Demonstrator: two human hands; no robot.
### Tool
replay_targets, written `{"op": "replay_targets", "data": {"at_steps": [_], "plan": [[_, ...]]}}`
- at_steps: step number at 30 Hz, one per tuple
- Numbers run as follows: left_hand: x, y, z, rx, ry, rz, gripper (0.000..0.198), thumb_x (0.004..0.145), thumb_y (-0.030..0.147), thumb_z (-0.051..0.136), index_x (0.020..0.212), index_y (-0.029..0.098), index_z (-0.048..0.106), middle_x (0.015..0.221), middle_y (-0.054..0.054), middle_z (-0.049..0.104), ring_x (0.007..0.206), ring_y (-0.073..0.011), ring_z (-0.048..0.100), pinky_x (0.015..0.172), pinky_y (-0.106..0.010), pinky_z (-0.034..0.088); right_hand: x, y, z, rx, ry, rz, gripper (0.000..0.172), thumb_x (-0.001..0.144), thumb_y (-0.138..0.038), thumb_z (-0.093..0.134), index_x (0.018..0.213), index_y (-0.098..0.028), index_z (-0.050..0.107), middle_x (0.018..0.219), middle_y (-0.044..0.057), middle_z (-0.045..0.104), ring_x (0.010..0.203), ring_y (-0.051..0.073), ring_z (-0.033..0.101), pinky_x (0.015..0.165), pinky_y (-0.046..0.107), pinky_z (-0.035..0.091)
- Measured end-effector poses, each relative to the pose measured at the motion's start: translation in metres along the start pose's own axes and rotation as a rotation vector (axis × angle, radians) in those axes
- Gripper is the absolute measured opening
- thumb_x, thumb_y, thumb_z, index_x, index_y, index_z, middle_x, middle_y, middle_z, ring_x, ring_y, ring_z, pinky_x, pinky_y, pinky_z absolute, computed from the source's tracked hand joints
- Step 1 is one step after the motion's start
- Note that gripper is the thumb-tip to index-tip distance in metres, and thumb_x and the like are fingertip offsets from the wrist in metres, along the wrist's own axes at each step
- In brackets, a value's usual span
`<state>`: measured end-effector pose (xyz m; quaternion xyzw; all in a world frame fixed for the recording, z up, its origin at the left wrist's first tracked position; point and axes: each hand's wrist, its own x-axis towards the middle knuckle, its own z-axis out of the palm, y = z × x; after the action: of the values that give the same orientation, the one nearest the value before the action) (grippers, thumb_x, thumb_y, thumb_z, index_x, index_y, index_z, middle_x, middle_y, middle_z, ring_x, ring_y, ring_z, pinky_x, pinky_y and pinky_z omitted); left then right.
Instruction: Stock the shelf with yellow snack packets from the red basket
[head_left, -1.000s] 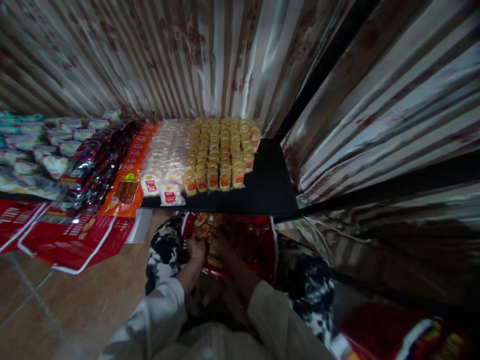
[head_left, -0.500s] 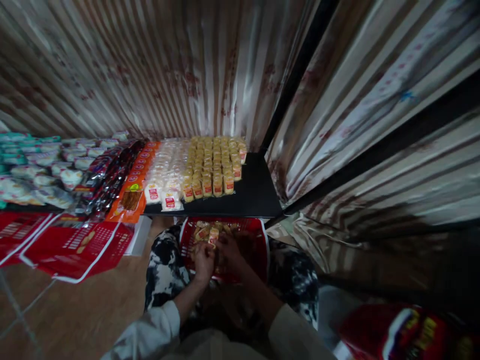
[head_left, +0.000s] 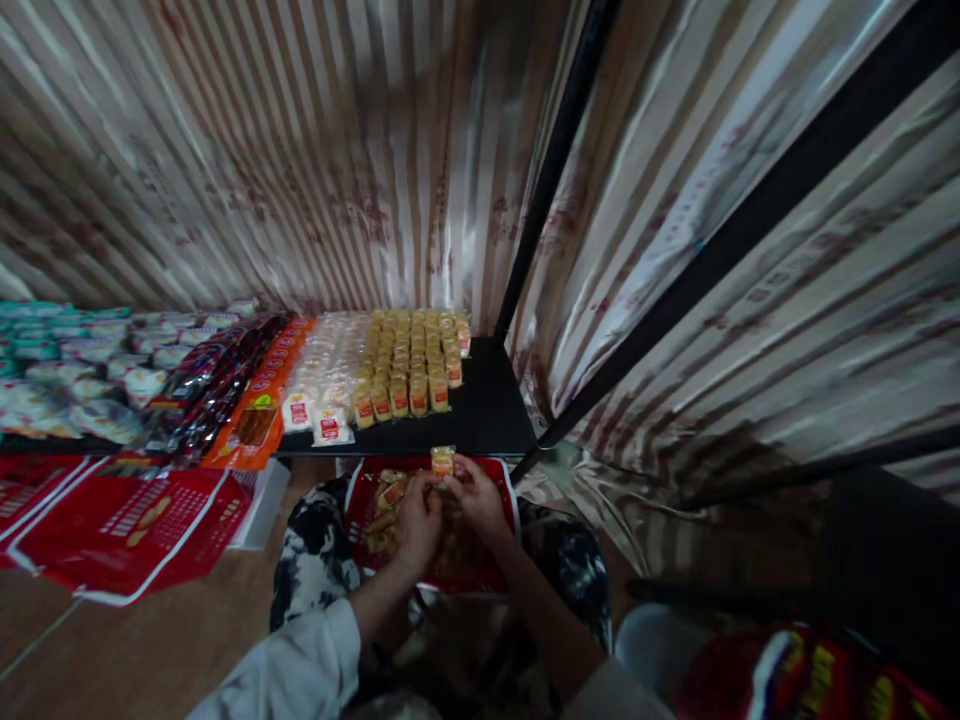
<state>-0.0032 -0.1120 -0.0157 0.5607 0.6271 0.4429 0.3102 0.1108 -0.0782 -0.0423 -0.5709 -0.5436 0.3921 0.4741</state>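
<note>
A red plastic basket point(head_left: 504, 500) rests on my lap with several small snack packets inside. Over it, my left hand point(head_left: 418, 520) and my right hand point(head_left: 474, 500) are closed together on small yellow packets, and one yellow packet point(head_left: 442, 460) sticks up between their fingertips. Just beyond the basket is a black shelf point(head_left: 487, 415). On it stand neat rows of the same yellow packets point(head_left: 411, 360), with rows of white packets point(head_left: 322, 375) to their left.
Further left on the shelf lie orange packs point(head_left: 259, 410), dark red packs point(head_left: 202, 375) and white-green bags point(head_left: 67, 360). Red flattened bags point(head_left: 135, 520) hang off the shelf front. Striped curtains and black poles close in behind and right. Wooden floor lies at lower left.
Both hands rose out of the basket with packets, and one yellow packet now stands above the basket rim. The view has tilted upward and back.
</note>
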Motion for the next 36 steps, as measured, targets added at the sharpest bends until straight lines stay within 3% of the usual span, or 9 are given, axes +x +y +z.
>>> {"op": "replay_targets", "data": {"at_steps": [12, 21, 28, 36], "plan": [[0.07, 0.049, 0.046, -0.091, -0.061, -0.036, 0.039, 0.077, 0.01, 0.045, 0.113, 0.013, 0.058, 0.126, -0.013, 0.057, 0.12, -0.0211, 0.05, 0.107, -0.037, 0.035, 0.092, -0.015, -0.037, -0.137, 0.155, -0.105, 0.036, 0.077, -0.032, 0.053, 0.111, -0.02, 0.06, 0.097, 0.008, 0.063, 0.087, 0.021, 0.061, 0.078, 0.036, 0.053], [0.108, 0.057, 0.071, -0.188, -0.143, -0.138, 0.048, 0.086, 0.023, 0.042, 0.133, 0.012, 0.046, 0.143, -0.01, 0.043, 0.133, -0.0194, 0.037, 0.114, -0.033, 0.023, 0.149, -0.004, -0.032, -0.283, 0.201, -0.123, 0.039, 0.077, -0.031, 0.052, 0.112, -0.017, 0.062, 0.091, 0.008, 0.063, 0.082, 0.021, 0.061, 0.078, 0.036, 0.051], [0.118, 0.048, 0.078, -0.212, -0.132, -0.16, 0.048, 0.088, 0.028, 0.042, 0.135, 0.018, 0.044, 0.145, -0.005, 0.041, 0.134, -0.0173, 0.035, 0.115, -0.032, 0.022, 0.17, 0.001, -0.02, -0.244, 0.12, -0.142, 0.042, 0.077, -0.029, 0.051, 0.116, -0.017, 0.061, 0.099, 0.01, 0.062, 0.085, 0.021, 0.061, 0.074, 0.035, 0.053], [0.121, 0.042, 0.082, -0.249, -0.145, -0.192, 0.048, 0.09, 0.027, 0.039, 0.137, 0.018, 0.041, 0.146, -0.005, 0.037, 0.136, -0.0165, 0.032, 0.115, -0.032, 0.02, 0.169, 0.003, -0.012, -0.196, 0.084, -0.165, 0.047, 0.081, -0.031, 0.048, 0.126, -0.018, 0.054, 0.115, 0.013, 0.056, 0.099, 0.022, 0.059, 0.08, 0.035, 0.054]]}}
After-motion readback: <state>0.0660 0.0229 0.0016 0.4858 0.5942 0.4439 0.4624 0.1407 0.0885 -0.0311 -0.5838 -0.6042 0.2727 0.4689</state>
